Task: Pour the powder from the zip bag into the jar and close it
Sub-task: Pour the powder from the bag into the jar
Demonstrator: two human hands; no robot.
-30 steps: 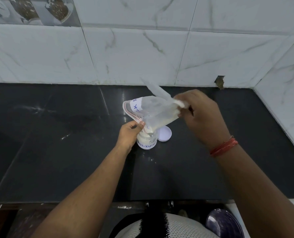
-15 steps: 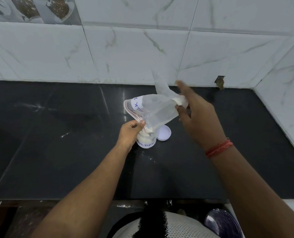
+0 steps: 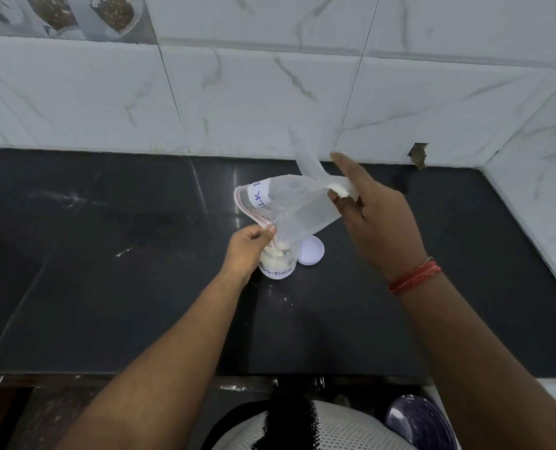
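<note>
A clear zip bag (image 3: 297, 203) with a red-lined mouth and a handwritten label is tipped mouth-down over a small clear jar (image 3: 278, 264) labelled POWDER. White powder sits in the jar. My left hand (image 3: 249, 250) pinches the bag's mouth edge just above the jar's rim. My right hand (image 3: 372, 216) holds the bag's raised bottom corner between thumb and fingers, the index finger stretched out. A little powder clings at that corner. The jar's round white lid (image 3: 310, 251) lies flat, underside up, right beside the jar.
The black stone counter (image 3: 107, 254) ends at a marble-tiled wall behind and on the right. A few powder specks lie in front of the jar. A dark purple round object (image 3: 419, 423) shows below the counter edge at the lower right.
My right hand has loosened from a closed grip to spread fingers and shifted slightly right. The bag looks emptier and its tail stands more upright. The left hand has stayed in place.
</note>
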